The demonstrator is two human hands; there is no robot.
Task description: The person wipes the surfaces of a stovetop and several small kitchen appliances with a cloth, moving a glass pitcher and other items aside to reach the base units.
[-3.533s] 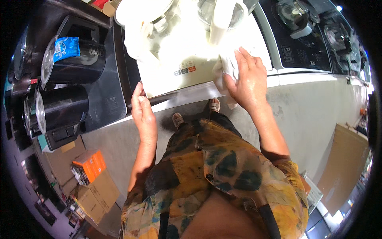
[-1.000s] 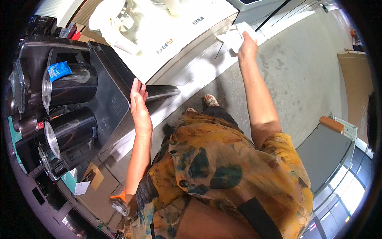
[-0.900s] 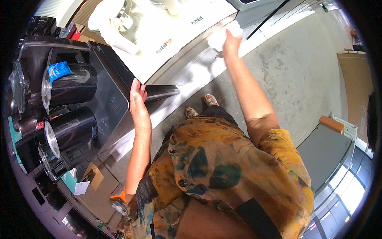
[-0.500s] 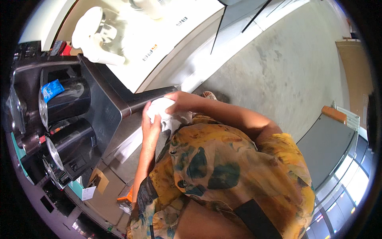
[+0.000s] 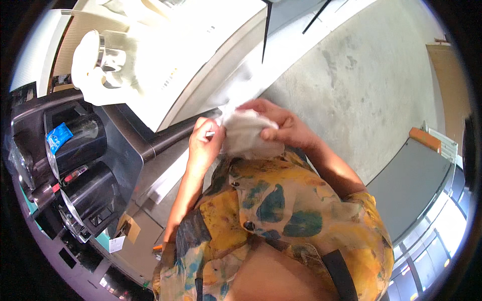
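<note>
Both hands had withdrawn from the counter (image 5: 241,85); left hand (image 5: 203,145) and right hand (image 5: 278,125) together clamped a crumpled white cloth (image 5: 246,133) beside two black cylindrical containers (image 5: 80,145), contents indiscernible.

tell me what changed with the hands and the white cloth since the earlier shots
The right hand drew back from the white counter, where it had pressed the white cloth, and brought the cloth in to the chest. The left hand let go of the counter's edge and took hold of the cloth too, so both hands now bunch it. The black machines at the left stayed put.
</note>
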